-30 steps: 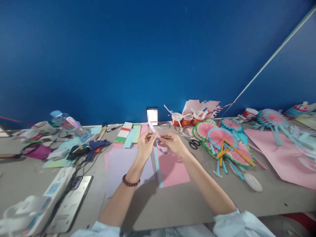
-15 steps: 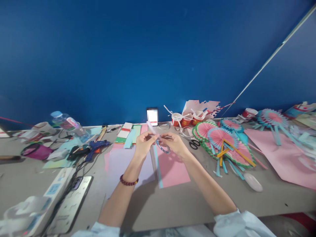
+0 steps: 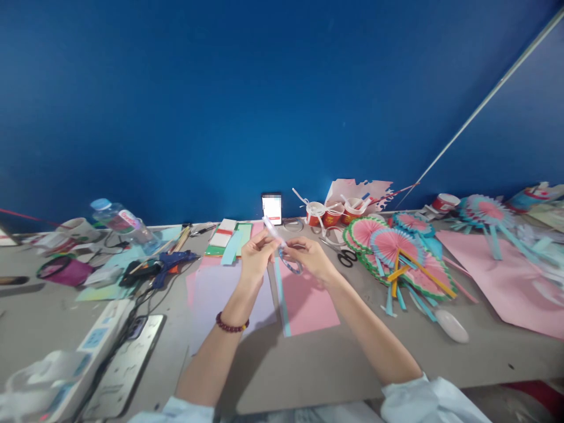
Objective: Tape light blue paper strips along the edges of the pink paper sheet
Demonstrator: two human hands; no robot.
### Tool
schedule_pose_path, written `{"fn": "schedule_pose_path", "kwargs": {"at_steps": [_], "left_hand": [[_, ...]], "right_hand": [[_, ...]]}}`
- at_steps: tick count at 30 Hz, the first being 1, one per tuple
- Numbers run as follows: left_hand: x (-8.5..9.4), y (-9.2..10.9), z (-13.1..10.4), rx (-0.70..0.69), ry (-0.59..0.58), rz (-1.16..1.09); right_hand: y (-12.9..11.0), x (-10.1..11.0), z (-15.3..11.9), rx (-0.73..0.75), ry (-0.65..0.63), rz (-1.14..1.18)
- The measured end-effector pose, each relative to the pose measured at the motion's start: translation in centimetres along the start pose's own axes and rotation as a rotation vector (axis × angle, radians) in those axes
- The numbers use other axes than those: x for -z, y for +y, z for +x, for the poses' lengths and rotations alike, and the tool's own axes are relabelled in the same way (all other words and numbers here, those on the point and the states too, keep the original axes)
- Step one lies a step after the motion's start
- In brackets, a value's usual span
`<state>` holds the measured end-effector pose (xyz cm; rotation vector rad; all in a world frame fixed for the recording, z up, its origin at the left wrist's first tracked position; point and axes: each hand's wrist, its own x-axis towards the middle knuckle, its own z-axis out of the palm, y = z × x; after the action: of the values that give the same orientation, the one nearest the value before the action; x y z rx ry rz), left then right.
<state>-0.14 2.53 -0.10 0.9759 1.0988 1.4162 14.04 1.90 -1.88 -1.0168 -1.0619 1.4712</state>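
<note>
Over the middle of the table, my two hands meet on a pale strip [image 3: 274, 228] with a blue-marked loop [image 3: 294, 268] curling below; its exact kind is unclear. My left hand [image 3: 258, 256] pinches it from the left, a dark bead bracelet on that wrist. From the right, the fingers of my right hand [image 3: 311, 257] close on it near the top of the loop. Below the hands lie a lilac sheet [image 3: 233, 294] and a pink sheet [image 3: 311, 305] with a light blue strip along its left edge.
Black-handled scissors [image 3: 347, 258] and folded paper fans [image 3: 396, 249] are to the right. A phone [image 3: 272, 208] stands against the blue wall, near red cups [image 3: 333, 215]. Leftward are a blue glue gun [image 3: 171, 267], a bottle [image 3: 126, 222] and a power strip [image 3: 94, 346].
My hands stay together on the strip, with only a slight shift of the left fingers and wrist. Everything else on the table looks the same.
</note>
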Motion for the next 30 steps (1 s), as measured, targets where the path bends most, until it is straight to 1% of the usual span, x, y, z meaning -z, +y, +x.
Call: {"fn": "schedule_pose_path", "kwargs": {"at_steps": [3,8,13,18,21,25,28,30], "left_hand": [[0.2,-0.1,0.2,-0.025,-0.038,0.029],[0.6,-0.1,0.4,-0.05,-0.166,0.191],[0.3,-0.3,0.1,-0.102,-0.127,0.255],[0.2,-0.6,-0.1,-0.123,-0.086,0.199],[0.1,-0.7,-0.2,-0.094,-0.08,0.121],[0.0,-0.5,-0.2,-0.03,-0.074,0.024],[0.1,-0.2,-0.1,0.016,-0.064,-0.016],[0.2,0.1,-0.1,0.037,-0.071,-0.024]], "right_hand": [[-0.2,0.1,-0.1,0.009,0.017,-0.006],[-0.8,-0.1,-0.3,0.045,0.003,0.027],[-1.1,-0.4,-0.4,0.1,0.016,0.006],[-0.8,-0.6,-0.3,0.101,0.015,0.004],[-0.7,-0.5,-0.3,0.086,0.0,-0.003],[-0.4,-0.2,-0.2,0.028,-0.034,-0.019],[-0.3,0.0,-0.1,-0.005,-0.083,-0.03],[-0.2,0.0,-0.1,-0.01,-0.092,-0.038]]}}
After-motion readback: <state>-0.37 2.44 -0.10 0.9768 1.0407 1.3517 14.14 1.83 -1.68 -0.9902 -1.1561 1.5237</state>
